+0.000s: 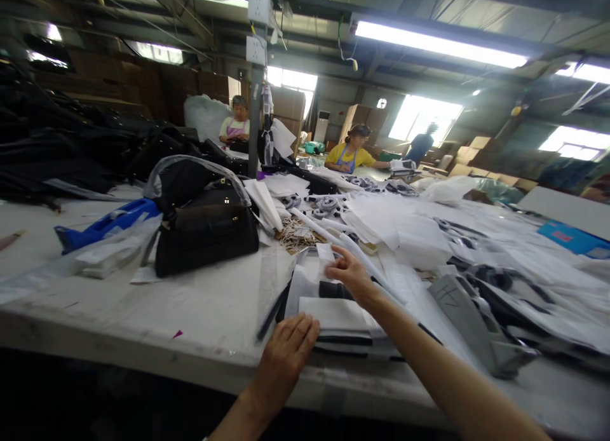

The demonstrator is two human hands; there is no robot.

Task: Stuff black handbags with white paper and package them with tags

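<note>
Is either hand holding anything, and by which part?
The right hand appears to pinch a small white slip by its right edge. The left hand touches the left edge of the bundle; whether it grips is unclear.

The right hand (pixel 350 272) pinches a small white slip (pixel 325 257) at the far side of a bundle (pixel 333 315) of white and black material — the left hand (pixel 288 346) rests its fingers on the near left corner. A black handbag (pixel 207 241) stands left on the white table (pixel 204 307); a grey dispenser (pixel 471 323) sits right. Beyond — a person in yellow (pixel 365 157).
</note>
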